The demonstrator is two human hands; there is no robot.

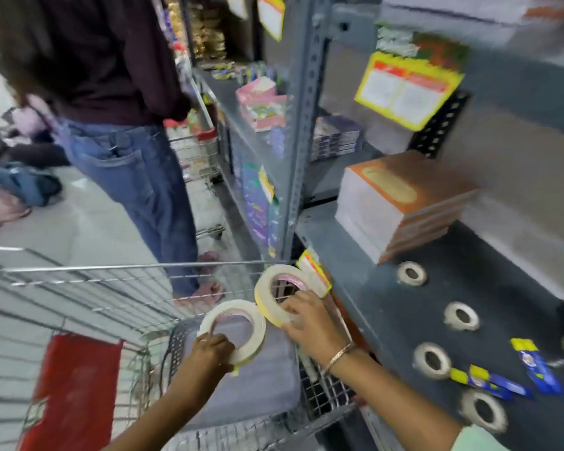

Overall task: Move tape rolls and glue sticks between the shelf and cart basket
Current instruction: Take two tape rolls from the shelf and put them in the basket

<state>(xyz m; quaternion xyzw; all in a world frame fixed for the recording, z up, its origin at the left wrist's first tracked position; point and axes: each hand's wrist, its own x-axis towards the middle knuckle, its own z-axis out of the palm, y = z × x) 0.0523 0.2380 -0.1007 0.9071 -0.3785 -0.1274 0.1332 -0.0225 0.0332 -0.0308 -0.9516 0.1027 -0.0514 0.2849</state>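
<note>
My left hand (210, 351) grips a large cream tape roll (241, 330) above the wire cart basket (79, 288). Beside it, my right hand (306, 323) holds a second, yellowish tape roll (267, 294), tilted up near the shelf's front edge. The two rolls almost touch. On the dark shelf (388, 320) to the right lie several smaller tape rolls (432, 360) in a loose column. Blue and yellow glue sticks (489, 380) lie among them, and another glue stick (536, 366) rests further right.
A stack of orange-covered books (401, 203) stands at the back of the shelf. A person in jeans (137, 170) stands ahead in the aisle by another cart (199, 157). A red flap (75, 388) and a grey pad (248, 379) are in my cart.
</note>
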